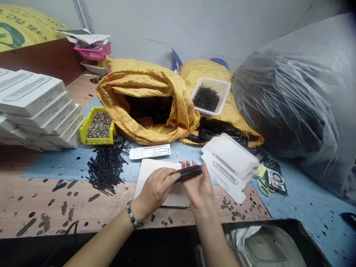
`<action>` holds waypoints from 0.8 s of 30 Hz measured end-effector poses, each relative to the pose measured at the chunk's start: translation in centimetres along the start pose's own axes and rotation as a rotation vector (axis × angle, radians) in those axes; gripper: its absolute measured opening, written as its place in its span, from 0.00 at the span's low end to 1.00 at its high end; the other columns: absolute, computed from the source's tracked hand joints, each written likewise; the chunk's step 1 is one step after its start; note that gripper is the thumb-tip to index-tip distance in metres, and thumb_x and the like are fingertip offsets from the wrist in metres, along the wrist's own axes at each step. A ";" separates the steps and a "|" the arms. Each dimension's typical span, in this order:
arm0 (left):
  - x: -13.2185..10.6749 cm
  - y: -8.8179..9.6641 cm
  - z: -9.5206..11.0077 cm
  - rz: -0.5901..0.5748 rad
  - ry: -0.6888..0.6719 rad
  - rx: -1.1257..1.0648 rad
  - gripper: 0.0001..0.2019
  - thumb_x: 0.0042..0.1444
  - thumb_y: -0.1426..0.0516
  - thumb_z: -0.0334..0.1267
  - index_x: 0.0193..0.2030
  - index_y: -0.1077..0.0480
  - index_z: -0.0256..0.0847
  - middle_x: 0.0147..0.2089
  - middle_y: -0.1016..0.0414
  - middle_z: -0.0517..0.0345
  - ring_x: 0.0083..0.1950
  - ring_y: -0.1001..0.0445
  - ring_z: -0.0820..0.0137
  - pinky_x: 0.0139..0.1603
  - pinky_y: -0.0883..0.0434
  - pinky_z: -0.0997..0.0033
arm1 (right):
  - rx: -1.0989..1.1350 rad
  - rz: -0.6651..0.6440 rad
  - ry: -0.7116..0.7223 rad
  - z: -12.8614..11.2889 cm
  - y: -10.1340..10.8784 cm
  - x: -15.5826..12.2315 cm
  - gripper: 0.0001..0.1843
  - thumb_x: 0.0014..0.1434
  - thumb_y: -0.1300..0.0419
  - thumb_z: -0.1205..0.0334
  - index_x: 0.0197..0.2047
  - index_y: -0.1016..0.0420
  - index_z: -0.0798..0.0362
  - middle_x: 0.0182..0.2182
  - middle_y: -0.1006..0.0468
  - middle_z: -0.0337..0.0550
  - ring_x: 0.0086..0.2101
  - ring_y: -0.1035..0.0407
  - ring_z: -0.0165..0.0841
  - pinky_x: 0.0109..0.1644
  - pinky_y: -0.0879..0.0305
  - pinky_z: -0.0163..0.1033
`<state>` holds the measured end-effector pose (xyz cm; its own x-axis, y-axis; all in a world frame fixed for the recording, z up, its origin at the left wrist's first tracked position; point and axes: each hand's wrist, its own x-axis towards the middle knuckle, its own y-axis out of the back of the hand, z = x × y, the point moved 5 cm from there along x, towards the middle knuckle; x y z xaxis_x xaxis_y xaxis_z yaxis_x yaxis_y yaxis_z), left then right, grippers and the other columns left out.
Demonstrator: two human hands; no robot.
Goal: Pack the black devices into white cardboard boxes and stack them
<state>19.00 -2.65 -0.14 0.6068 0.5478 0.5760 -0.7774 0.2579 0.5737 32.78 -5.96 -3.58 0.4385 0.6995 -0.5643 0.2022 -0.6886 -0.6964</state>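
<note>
Here's a slim black plastic bar [189,173], held up over a white card [155,176] between both hands. It looks light, stiff and a bit slick, so the ends and long edges seem the safest places to grip. The left hand [155,191] has its fingers together, clamped over one end; the right hand [198,187] braces the other, thumb on the near face, fingertips showing behind. Just right, folded white card sleeves [229,167]; ahead, a printed white strip [150,151]; off left, a spill of black pins [107,167]. Beyond sit a yellow bin of metal bits [100,126] and a gaping yellow woven sack [147,100].
</note>
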 end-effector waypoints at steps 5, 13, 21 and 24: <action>-0.9 -0.1 -0.4 -0.143 0.148 -0.084 0.27 0.57 0.42 0.37 0.61 0.46 0.43 0.57 0.33 0.45 0.58 0.33 0.61 0.57 0.30 0.55 | -0.042 -0.008 0.184 -1.8 0.0 -0.4 0.12 0.45 0.32 0.65 0.32 0.30 0.51 0.27 0.26 0.30 0.29 0.29 0.27 0.45 0.27 0.46; -3.0 -0.4 -2.3 -0.348 0.358 0.306 0.32 0.49 0.37 0.48 0.59 0.39 0.39 0.61 0.35 0.41 0.60 0.36 0.49 0.58 0.36 0.40 | -0.300 -0.261 0.494 -4.6 -1.5 -3.1 0.13 0.39 0.36 0.71 0.30 0.30 0.50 0.27 0.29 0.32 0.30 0.32 0.28 0.54 0.34 0.57; -2.7 -0.9 -2.2 -0.422 0.344 0.412 0.33 0.47 0.35 0.50 0.57 0.37 0.37 0.60 0.34 0.39 0.59 0.35 0.50 0.60 0.40 0.41 | -0.774 -0.539 0.567 -1.8 -0.2 -3.4 0.14 0.36 0.32 0.74 0.23 0.31 0.50 0.22 0.27 0.36 0.28 0.30 0.35 0.56 0.39 0.61; -2.7 -1.0 -2.2 -0.436 0.345 0.398 0.33 0.47 0.35 0.49 0.58 0.38 0.36 0.61 0.35 0.38 0.60 0.36 0.49 0.60 0.41 0.40 | -0.753 -0.507 0.520 -0.3 1.2 -0.6 0.12 0.38 0.32 0.73 0.27 0.28 0.52 0.25 0.25 0.37 0.30 0.29 0.34 0.57 0.39 0.58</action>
<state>17.74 -2.64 -3.51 0.7117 0.6996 0.0635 -0.3140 0.2359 0.9197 33.08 -7.27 -3.97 0.4362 0.8941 0.1011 0.8827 -0.4034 -0.2411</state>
